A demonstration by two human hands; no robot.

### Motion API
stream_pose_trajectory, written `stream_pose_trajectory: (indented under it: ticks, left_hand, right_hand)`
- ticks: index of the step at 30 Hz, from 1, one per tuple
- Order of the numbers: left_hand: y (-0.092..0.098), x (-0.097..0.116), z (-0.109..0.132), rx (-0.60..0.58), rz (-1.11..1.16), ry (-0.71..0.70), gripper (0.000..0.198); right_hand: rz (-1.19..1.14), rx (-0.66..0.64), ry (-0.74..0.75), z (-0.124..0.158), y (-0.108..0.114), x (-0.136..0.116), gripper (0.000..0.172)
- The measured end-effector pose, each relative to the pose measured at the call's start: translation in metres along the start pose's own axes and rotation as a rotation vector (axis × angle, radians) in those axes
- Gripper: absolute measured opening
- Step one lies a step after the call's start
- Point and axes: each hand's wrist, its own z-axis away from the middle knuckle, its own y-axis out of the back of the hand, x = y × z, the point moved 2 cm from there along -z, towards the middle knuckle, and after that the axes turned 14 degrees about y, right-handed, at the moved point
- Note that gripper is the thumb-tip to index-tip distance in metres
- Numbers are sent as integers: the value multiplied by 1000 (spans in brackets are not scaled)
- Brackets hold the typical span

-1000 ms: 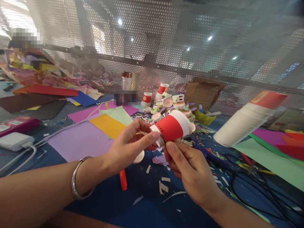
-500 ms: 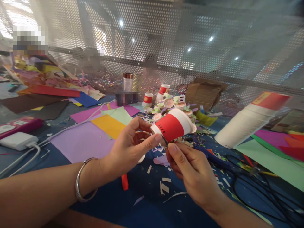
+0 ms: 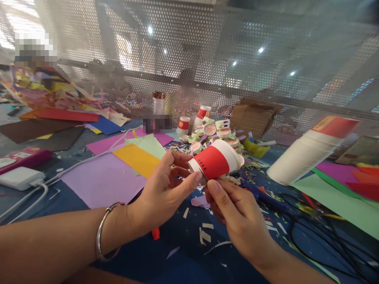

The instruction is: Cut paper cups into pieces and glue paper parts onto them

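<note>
A white paper cup with a red band lies tilted on its side in the air, its base toward the left. My left hand has its fingers and thumb round the base end. Dark marks run along the red band near that end. My right hand is closed just below the cup, pinching a thin dark tool whose tip meets the cup's side by my left thumb. Most of the tool is hidden in the right fingers, so its kind is unclear.
Behind the cup is a heap of cut cup pieces. A leaning stack of white cups stands right, near black cables. Coloured paper lies left, with a white charger. Paper scraps litter the blue table.
The cup and the fingers holding it have shifted slightly downward. The thin tool still touches the cup, and both hands keep nearly the same hold.
</note>
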Motion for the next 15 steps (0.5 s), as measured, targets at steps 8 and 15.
stream_pose_trajectory:
  ticks: [8, 15]
  left_hand:
    - [-1, 1, 1, 33, -82, -13, 33]
    - [-1, 2, 0, 12, 33, 19, 27]
  right_hand:
    - [-2, 5, -16, 2, -1, 3, 42]
    - [-4, 18, -38, -1, -3, 3, 44]
